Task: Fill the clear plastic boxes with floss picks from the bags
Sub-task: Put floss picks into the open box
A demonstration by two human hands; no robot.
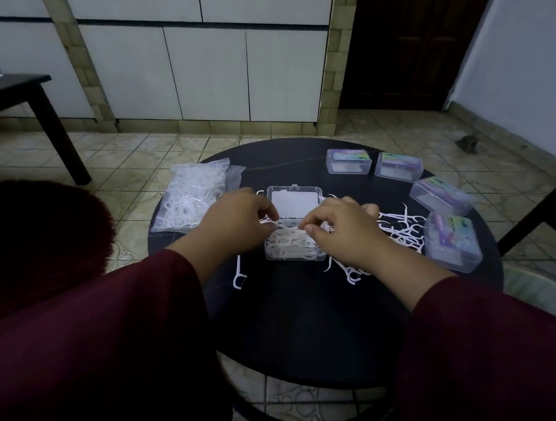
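An open clear plastic box [292, 255] sits mid-table, its lid [292, 202] tipped back, with white floss picks heaped inside. My left hand [237, 219] and my right hand [340, 230] hover over the box, fingertips pinched on floss picks at its top. A clear bag of floss picks [191, 200] lies to the left. Loose floss picks [399, 229] are scattered to the right, a few more [351, 273] lie under my right wrist, and a single pick [239, 278] lies in front left.
Several closed clear boxes with coloured labels [348, 161] [399, 166] [440, 195] [453, 242] line the round black table's [295, 325] right edge. A dark side table [23, 97] stands far left, a chair leg [543, 210] at right, tiled floor around.
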